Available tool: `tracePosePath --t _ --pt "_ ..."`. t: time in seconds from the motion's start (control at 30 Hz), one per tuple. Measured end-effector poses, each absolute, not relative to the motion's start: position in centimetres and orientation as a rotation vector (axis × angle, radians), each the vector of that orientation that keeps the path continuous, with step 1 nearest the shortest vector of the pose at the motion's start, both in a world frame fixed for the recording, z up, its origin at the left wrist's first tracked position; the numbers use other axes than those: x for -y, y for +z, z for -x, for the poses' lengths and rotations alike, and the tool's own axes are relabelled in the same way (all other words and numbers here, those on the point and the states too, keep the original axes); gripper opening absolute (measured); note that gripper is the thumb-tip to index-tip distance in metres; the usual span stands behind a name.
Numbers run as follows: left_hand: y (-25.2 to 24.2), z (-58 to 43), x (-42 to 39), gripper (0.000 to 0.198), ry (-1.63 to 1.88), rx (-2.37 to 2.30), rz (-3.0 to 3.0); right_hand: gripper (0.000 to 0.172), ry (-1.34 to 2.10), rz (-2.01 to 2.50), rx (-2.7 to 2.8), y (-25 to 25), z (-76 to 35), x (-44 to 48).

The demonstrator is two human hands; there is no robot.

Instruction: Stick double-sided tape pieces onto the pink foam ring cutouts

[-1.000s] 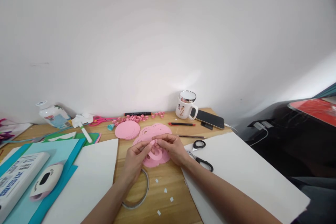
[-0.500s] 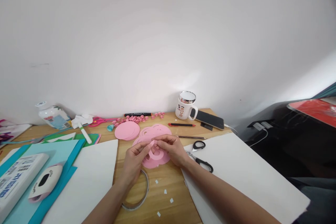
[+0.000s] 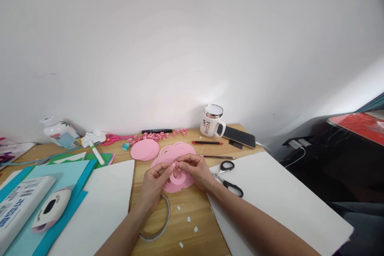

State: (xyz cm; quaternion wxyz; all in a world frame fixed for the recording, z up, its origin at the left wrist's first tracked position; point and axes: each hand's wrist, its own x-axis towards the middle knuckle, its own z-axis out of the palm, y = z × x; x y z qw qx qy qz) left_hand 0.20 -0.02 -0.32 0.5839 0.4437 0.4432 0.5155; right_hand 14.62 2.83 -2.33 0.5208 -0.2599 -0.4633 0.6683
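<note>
My left hand (image 3: 153, 184) and my right hand (image 3: 196, 170) meet at the middle of the table, fingertips pinched together. Between them is a pink paper strip (image 3: 181, 177); it hangs in a curved loop below the fingers, and its gripped end is mostly hidden. Under and behind the hands lies a pile of pink paper cutouts (image 3: 180, 149) with curved slits. To its left is a stack of pink paper circles (image 3: 145, 150). Black-handled scissors (image 3: 233, 187) lie open beside my right wrist. A roll of tape (image 3: 167, 216) rests by my left wrist.
Small pink paper rolls (image 3: 156, 136) lie near the wall beside a black marker (image 3: 157, 131). A white mug (image 3: 210, 124), a phone (image 3: 238, 137) and a red-tipped pen (image 3: 207, 143) are at the back right. White sheets (image 3: 276, 200) flank the hands. Several white scraps (image 3: 189, 219) dot the wood.
The pinched end of the pink strip has shifted slightly between my fingertips. Both hands stay in almost the same place, and the other things have not moved.
</note>
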Motion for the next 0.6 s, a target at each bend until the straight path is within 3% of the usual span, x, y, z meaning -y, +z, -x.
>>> tracePosePath --t 0.6 --pt "-0.22 -0.20 0.21 0.024 1.152 -1.177 -1.188 0.027 1.628 0.597 1.127 -2.21 -14.64 -2.68"
